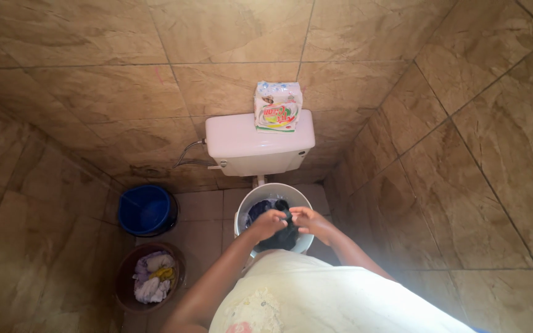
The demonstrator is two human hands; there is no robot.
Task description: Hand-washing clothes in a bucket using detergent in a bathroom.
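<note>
Both my hands meet over a white basin (245,206) that stands in front of the toilet. My left hand (267,223) and my right hand (309,221) each grip a dark blue-black piece of cloth (286,235), bunched between them above the basin. More dark wet cloth (259,208) lies inside the basin. My forearms reach forward from my pale garment at the bottom of the view.
A white toilet cistern (248,145) stands against the tiled back wall, with a bag of washing powder (277,106) on top. A blue bucket (146,209) sits at the left, and a brown bowl (128,290) with wrung pale clothes (152,279) nearer. Tiled walls close in on both sides.
</note>
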